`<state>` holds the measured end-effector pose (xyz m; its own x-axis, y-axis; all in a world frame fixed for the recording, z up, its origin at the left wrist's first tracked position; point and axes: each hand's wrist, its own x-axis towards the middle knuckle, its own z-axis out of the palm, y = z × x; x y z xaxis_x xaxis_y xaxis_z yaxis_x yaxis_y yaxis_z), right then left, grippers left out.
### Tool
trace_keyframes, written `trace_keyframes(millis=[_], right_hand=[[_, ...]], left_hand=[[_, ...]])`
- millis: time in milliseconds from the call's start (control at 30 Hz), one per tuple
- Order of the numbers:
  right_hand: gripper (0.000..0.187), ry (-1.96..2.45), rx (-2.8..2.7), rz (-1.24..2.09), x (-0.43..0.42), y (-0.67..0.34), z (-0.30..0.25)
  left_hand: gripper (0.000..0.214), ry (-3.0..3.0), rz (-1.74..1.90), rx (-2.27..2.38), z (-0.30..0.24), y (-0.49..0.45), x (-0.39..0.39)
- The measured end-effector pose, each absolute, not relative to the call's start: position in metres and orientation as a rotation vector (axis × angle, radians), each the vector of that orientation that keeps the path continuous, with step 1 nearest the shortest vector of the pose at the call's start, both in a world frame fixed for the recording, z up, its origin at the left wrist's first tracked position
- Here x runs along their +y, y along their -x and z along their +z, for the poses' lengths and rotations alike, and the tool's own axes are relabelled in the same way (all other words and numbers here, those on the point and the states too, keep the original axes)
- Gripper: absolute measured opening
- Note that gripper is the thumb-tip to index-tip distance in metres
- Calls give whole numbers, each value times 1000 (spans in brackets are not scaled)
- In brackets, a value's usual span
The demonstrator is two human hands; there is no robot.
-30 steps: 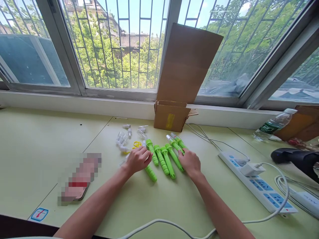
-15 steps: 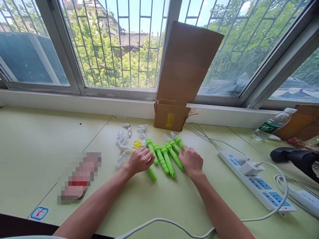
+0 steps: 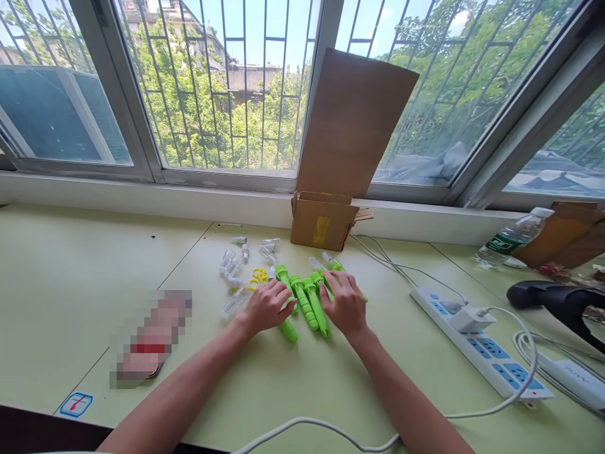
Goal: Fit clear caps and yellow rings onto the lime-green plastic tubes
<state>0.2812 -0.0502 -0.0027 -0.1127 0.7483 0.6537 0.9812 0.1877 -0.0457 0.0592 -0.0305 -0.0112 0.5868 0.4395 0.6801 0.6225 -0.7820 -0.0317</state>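
Several bright green plastic tubes [image 3: 305, 302] with ribbed collars lie side by side on the pale green table. My left hand [image 3: 268, 306] rests with curled fingers over the leftmost green tube [image 3: 289, 331]; its lower end pokes out below the palm, and the fingers' undersides are hidden. Over the tubes at the right end lies my right hand [image 3: 347, 304], thumb and fingers apart, covering much of them. Beyond that hand, a clear tip [image 3: 316, 263] shows on one tube. Left of the tubes are yellow rings [image 3: 259, 275] and several clear caps with white ends [image 3: 227, 261].
A cardboard box [image 3: 321, 226] with a raised flap stands against the window sill. To the right are a power strip [image 3: 482, 347] with cables, a water bottle [image 3: 513, 239] and a black object [image 3: 551, 301]. A blurred-out phone-like item [image 3: 154, 337] lies left. A white cable [image 3: 302, 421] crosses the front.
My right hand has moved left, from beside the rightmost tubes to over them, and its fingers have spread. My left hand stays almost where it was.
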Motion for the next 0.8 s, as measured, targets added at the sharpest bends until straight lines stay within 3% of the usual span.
trace_keyframes(millis=[267, 500, 800], right_hand=[[56, 1445, -2208, -462, -57, -261, -9], [61, 1486, -2290, -380, -59, -254, -17], [54, 1609, -2358, -182, -59, -250, -27]], left_hand=[[38, 2688, -949, -882, -10, -63, -35], [47, 2706, -885, -948, -9, -64, -38], [48, 2679, -851, -1158, -17, -64, -35]])
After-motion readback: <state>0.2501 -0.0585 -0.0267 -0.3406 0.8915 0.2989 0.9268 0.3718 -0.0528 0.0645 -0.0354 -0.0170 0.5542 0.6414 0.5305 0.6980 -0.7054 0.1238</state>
